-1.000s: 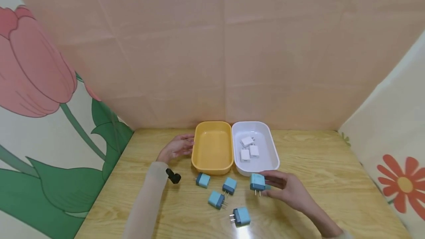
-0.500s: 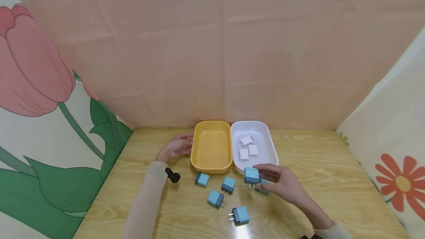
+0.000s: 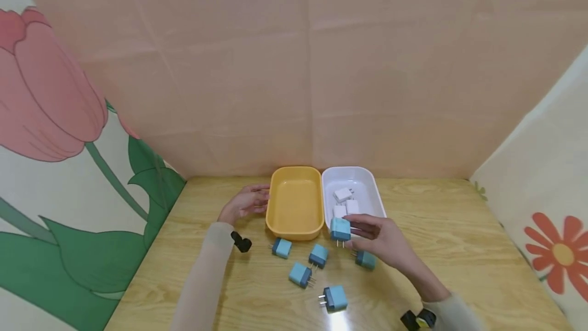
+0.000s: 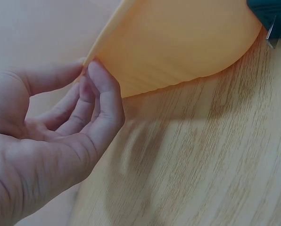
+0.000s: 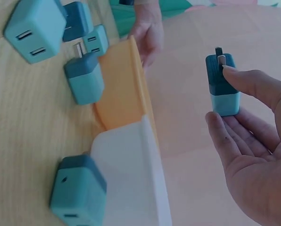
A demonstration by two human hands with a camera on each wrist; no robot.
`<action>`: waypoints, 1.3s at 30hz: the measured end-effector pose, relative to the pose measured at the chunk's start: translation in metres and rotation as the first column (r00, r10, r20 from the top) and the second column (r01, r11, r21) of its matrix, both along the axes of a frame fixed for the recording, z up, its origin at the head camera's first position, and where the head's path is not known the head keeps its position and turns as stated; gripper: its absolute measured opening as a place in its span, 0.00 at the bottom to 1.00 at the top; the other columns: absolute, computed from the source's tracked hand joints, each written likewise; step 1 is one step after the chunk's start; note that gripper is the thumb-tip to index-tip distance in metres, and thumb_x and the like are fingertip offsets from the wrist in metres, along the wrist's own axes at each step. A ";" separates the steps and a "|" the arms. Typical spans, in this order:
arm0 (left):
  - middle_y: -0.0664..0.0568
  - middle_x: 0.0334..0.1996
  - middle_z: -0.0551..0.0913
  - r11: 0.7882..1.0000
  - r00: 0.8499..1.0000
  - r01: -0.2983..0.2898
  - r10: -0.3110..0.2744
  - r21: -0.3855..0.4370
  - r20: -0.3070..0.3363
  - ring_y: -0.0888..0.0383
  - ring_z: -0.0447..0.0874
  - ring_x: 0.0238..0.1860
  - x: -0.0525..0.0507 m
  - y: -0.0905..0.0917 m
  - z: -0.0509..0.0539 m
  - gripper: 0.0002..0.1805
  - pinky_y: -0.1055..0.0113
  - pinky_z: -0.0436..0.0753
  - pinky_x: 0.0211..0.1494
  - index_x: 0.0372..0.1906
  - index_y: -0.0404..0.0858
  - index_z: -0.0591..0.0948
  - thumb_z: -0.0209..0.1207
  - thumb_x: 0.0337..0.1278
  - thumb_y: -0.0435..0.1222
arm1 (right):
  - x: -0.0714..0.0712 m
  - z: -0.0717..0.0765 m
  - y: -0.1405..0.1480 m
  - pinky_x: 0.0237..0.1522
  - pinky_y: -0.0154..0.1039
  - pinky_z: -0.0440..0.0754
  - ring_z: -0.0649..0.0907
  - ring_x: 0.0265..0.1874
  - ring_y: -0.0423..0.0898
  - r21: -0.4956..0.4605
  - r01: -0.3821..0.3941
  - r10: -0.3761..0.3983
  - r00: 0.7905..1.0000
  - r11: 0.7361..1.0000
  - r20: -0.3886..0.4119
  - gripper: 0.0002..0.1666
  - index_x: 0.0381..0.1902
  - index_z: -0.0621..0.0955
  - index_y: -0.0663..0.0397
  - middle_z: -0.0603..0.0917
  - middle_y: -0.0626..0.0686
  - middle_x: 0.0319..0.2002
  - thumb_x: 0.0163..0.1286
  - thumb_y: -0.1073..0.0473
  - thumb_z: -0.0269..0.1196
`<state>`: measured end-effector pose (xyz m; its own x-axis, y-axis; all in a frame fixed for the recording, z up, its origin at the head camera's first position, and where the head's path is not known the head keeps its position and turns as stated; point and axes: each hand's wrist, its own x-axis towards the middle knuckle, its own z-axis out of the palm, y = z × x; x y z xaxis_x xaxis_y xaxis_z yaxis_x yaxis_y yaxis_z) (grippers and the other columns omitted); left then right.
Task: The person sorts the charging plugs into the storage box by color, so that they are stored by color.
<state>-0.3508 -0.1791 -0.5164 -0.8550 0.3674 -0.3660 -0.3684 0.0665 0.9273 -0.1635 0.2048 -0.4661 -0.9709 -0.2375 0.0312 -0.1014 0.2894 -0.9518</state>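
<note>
In the head view my right hand pinches a blue two-tone plug charger above the near edge of the white tray. Its metal prongs point down toward me there. The right wrist view shows the thumb against the prong end of the held charger, with fingertips at the light-blue end. My left hand is at the left side of the yellow tray. Seen from the left wrist, thumb and finger pinch the yellow tray's rim. Several white chargers lie in the white tray, partly hidden by the right hand.
Several more blue chargers lie on the wooden table, among them one charger nearest me and another charger under the right hand. Both trays stand side by side near the pink back wall. Flower-printed cloth borders the left.
The right hand has moved left and away from me with its charger, to the white tray's near edge. A blue charger below that hand has come into view. The left hand stays put.
</note>
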 end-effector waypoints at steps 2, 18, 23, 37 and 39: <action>0.54 0.44 0.90 1.000 1.000 0.000 0.000 0.002 0.003 0.60 0.88 0.43 0.000 0.000 -0.001 0.29 0.65 0.87 0.47 0.76 0.36 0.70 0.57 0.74 0.27 | -0.003 0.002 -0.004 0.53 0.37 0.89 0.88 0.58 0.55 0.000 -0.012 0.012 1.000 1.000 -0.018 0.33 0.62 0.84 0.54 0.87 0.61 0.60 0.59 0.57 0.80; 0.53 0.45 0.89 1.000 1.000 -0.017 0.017 -0.017 0.010 0.59 0.87 0.42 -0.005 0.007 0.001 0.28 0.64 0.87 0.48 0.75 0.39 0.73 0.58 0.74 0.28 | -0.028 0.016 -0.024 0.54 0.38 0.89 0.88 0.59 0.59 -0.001 -0.061 0.060 0.994 0.998 -0.090 0.32 0.62 0.85 0.54 0.88 0.62 0.59 0.59 0.58 0.80; 0.52 0.47 0.89 0.999 1.000 -0.016 0.017 -0.028 0.013 0.58 0.88 0.44 -0.007 0.005 0.000 0.27 0.64 0.88 0.47 0.74 0.39 0.73 0.58 0.74 0.28 | -0.035 0.020 -0.031 0.54 0.38 0.89 0.88 0.59 0.59 -0.015 -0.073 0.071 0.993 0.997 -0.090 0.33 0.62 0.85 0.55 0.88 0.62 0.60 0.59 0.58 0.80; 0.53 0.43 0.89 1.000 1.000 -0.016 0.017 -0.018 0.018 0.58 0.87 0.42 -0.006 -0.002 0.002 0.28 0.64 0.87 0.46 0.75 0.38 0.72 0.57 0.74 0.27 | -0.048 0.027 -0.046 0.53 0.39 0.89 0.89 0.58 0.57 -0.007 -0.094 0.093 0.991 0.996 -0.092 0.32 0.62 0.85 0.56 0.89 0.60 0.57 0.58 0.63 0.80; 0.53 0.42 0.89 1.000 1.000 -0.020 0.020 -0.021 0.021 0.58 0.87 0.41 -0.006 -0.002 0.001 0.28 0.64 0.87 0.46 0.75 0.38 0.72 0.57 0.74 0.27 | -0.051 0.028 -0.047 0.53 0.39 0.89 0.89 0.58 0.57 -0.002 -0.091 0.090 0.992 0.996 -0.087 0.32 0.62 0.85 0.55 0.89 0.60 0.57 0.58 0.62 0.80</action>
